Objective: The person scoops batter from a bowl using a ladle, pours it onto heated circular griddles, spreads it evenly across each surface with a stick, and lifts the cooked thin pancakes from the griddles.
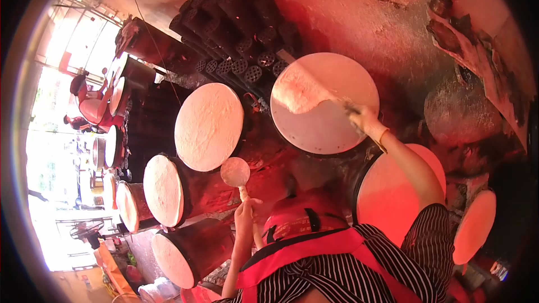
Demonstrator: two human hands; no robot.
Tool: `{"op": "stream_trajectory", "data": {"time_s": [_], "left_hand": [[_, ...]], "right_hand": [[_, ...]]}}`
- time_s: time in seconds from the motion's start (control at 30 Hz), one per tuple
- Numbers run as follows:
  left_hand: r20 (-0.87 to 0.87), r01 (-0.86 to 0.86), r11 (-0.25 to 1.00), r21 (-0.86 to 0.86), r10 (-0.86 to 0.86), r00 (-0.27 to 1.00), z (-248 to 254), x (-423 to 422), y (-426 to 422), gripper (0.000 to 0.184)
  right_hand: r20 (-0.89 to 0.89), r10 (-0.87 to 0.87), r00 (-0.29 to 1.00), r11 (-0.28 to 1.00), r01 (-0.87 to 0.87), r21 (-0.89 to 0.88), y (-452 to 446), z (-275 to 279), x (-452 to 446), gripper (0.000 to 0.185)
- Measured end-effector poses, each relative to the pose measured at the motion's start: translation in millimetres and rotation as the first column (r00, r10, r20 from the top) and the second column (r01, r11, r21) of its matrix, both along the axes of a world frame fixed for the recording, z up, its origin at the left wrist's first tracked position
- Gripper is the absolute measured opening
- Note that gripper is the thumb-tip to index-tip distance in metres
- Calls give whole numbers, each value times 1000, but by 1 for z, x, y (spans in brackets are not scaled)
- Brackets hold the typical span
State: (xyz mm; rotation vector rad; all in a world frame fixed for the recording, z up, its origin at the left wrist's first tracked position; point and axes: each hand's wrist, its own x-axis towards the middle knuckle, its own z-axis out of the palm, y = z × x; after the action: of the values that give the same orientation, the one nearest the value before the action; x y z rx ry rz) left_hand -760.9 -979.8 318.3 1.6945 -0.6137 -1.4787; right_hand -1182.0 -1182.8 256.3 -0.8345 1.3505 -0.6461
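Observation:
My right hand (pixel 368 123) is closed on the handle of a long, flat spatula (pixel 320 83), whose blade crosses a large round griddle (pixel 331 134). Pale, rough-edged batter (pixel 295 91) covers the griddle's left part; the rest of its surface shows bare. Lower down, my left hand (pixel 245 211) grips a ladle (pixel 235 172) by its handle, its round pale head facing up. The ladle's head lies just below a second griddle (pixel 209 129), which is coated to the edge with a pale sheet.
Several more round griddles, one coated (pixel 164 191) and one bare, reddish one (pixel 387 191), stand around me. Stacked coal briquettes with holes (pixel 238 28) rise behind. At the far left, another person (pixel 92 104) is beside more griddles. A ragged board (pixel 477 56) leans at the right wall.

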Motion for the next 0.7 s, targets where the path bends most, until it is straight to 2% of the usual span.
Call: {"op": "stream_trajectory", "data": {"time_s": [0.03,0.07,0.1,0.13,0.17,0.23,0.3,0.33,0.37,0.43,0.5,0.57,0.67,0.7], "left_hand": [[-6,12,1000,-1,-12,1000,0,1,0,40],[80,11,1000,8,-11,997,-4,2,-2,36],[76,33,999,0,-33,997,-4,3,-3,36],[71,54,998,-9,-54,996,-3,4,-6,36],[66,78,997,-18,-77,995,-2,4,-8,36],[51,128,991,-32,-126,991,4,5,-17,34],[82,208,974,-91,-200,976,5,8,-24,33],[83,246,963,-113,-238,968,9,9,-28,33],[56,284,951,-123,-279,959,14,11,-33,33],[0,350,926,-140,-354,935,22,18,-39,33],[6,412,897,-162,-417,909,22,36,-44,34],[-30,445,880,-166,-455,890,13,59,-47,35],[14,521,840,-150,-525,851,8,99,-46,44],[-45,496,855,-149,-507,861,5,113,-46,47]], "right_hand": [[-42,73,996,997,-72,27,4,-2,8,34],[9,146,989,989,-146,-9,27,21,14,33],[50,189,981,982,-187,-40,53,21,6,34],[26,192,981,981,-191,-39,76,6,-1,37],[84,184,979,981,-187,42,101,26,-10,41],[86,112,990,991,-117,61,139,18,-32,43],[93,-170,981,982,177,-63,154,8,-13,41],[175,-362,916,913,386,-132,151,4,9,40],[268,-488,831,846,526,-89,151,4,29,40],[13,-446,895,894,446,-45,154,-2,63,40],[110,-246,963,968,250,-26,198,7,84,41],[122,-218,968,975,222,-19,259,5,95,41],[106,-489,866,827,498,-259,328,-33,150,40],[188,-552,812,787,582,-206,333,-34,172,41]]}}
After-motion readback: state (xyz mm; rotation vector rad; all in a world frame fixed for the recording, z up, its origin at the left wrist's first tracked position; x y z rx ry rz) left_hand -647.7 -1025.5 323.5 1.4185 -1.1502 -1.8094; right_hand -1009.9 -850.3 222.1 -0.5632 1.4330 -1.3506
